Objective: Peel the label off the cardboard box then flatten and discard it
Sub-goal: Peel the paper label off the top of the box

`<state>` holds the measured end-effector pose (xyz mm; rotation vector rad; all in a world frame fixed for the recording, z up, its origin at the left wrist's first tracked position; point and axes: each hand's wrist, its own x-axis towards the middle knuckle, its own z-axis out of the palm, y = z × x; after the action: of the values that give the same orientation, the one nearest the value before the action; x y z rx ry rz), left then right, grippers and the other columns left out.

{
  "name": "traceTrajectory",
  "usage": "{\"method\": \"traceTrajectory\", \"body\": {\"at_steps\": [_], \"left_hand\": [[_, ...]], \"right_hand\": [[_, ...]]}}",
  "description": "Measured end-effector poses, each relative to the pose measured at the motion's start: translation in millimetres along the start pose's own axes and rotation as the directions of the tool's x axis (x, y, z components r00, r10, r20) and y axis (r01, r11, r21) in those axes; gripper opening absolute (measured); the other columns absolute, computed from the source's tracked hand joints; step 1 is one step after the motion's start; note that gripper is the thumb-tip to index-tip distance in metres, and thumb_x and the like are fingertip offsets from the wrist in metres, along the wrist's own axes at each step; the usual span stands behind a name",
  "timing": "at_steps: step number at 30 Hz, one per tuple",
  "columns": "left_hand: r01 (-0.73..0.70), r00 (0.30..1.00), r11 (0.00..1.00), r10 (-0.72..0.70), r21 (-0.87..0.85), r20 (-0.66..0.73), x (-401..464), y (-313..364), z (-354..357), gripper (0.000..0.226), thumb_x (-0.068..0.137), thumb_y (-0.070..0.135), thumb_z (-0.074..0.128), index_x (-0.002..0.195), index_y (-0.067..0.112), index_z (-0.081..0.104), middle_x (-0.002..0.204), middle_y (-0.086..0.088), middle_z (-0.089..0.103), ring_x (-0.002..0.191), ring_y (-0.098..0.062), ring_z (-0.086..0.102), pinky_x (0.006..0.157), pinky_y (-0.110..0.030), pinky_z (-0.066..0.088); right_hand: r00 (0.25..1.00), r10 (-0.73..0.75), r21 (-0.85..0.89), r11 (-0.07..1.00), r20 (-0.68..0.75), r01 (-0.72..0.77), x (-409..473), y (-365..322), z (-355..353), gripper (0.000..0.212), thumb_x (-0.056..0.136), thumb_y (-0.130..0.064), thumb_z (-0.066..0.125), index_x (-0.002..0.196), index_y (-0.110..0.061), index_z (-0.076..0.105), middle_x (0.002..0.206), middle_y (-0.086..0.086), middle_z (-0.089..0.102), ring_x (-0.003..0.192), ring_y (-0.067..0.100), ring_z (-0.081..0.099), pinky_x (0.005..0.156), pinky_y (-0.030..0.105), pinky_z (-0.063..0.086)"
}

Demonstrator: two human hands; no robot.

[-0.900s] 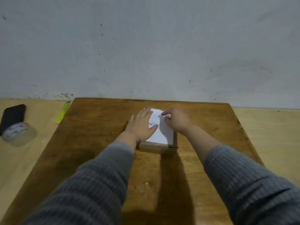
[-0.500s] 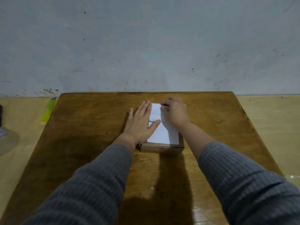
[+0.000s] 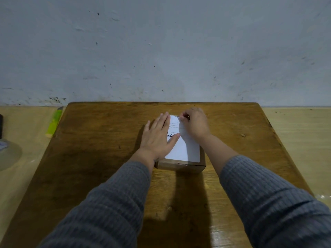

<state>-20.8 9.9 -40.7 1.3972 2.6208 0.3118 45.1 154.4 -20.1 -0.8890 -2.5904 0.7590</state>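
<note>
A small brown cardboard box [image 3: 180,165] sits in the middle of the wooden table [image 3: 100,151]. A white label [image 3: 184,149] with some black print covers its top. My left hand [image 3: 159,136] lies flat with spread fingers on the box's left side, partly over the label. My right hand [image 3: 195,124] is curled at the label's far edge, fingertips pinched on or right at that edge. Whether the edge has lifted is hidden by the fingers.
A yellow-green utility knife [image 3: 53,122] lies left of the table on the pale floor. A roll of clear tape [image 3: 7,153] and a dark object [image 3: 1,126] sit at the far left edge. A grey wall stands behind the table.
The camera has tilted down and shifted, so the box appears nearer the middle. My right hand has crept to the label's far edge; my left hand stays pressed on the box.
</note>
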Motion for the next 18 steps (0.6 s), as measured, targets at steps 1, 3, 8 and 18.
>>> {"method": "traceTrajectory", "body": {"at_steps": [1,3,8,18], "left_hand": [[0.002,1.000,1.000,-0.002,0.006,0.000,0.3,0.8,0.0,0.075,0.096,0.061,0.018,0.155,0.019,-0.002,0.163,0.005,-0.007,0.148,-0.011,-0.007,0.121,-0.044,0.001],[0.006,1.000,1.000,-0.006,0.015,-0.001,0.4,2.1,-0.3,0.074,0.096,0.061,0.018,0.155,0.019,-0.002,0.163,0.004,-0.007,0.149,-0.011,-0.007,0.121,-0.044,0.001],[0.010,1.000,1.000,-0.010,0.017,-0.009,-0.7,2.1,-0.7,0.073,0.097,0.060,0.018,0.155,0.019,-0.001,0.163,0.005,-0.006,0.149,-0.011,-0.006,0.121,-0.043,0.001],[-0.045,0.999,0.998,0.043,-0.054,-0.030,1.6,-6.1,-10.0,0.075,0.096,0.057,0.032,0.155,0.016,0.010,0.163,0.004,0.004,0.148,-0.018,0.008,0.115,-0.038,0.023]], "right_hand": [[1.000,-0.003,0.014,1.000,0.000,0.003,-0.5,0.4,-1.0,0.011,0.089,-0.015,0.059,0.088,-0.010,0.069,0.098,0.008,0.066,0.102,0.029,0.049,0.088,0.035,0.037],[1.000,-0.023,0.030,0.999,0.015,0.023,-1.5,-0.2,-3.1,0.012,0.089,-0.012,0.058,0.089,-0.006,0.068,0.097,0.010,0.066,0.098,0.028,0.051,0.088,0.031,0.033],[0.997,-0.044,0.085,0.996,0.057,0.039,-3.2,-1.7,-4.7,0.011,0.089,-0.007,0.055,0.086,-0.006,0.065,0.092,0.007,0.065,0.094,0.027,0.053,0.079,0.024,0.029],[0.993,-0.086,-0.008,0.996,0.082,0.087,5.0,-6.7,-2.3,0.013,0.085,-0.018,0.065,0.097,-0.018,0.070,0.079,-0.004,0.049,0.089,0.022,0.050,0.086,0.035,0.041]]}}
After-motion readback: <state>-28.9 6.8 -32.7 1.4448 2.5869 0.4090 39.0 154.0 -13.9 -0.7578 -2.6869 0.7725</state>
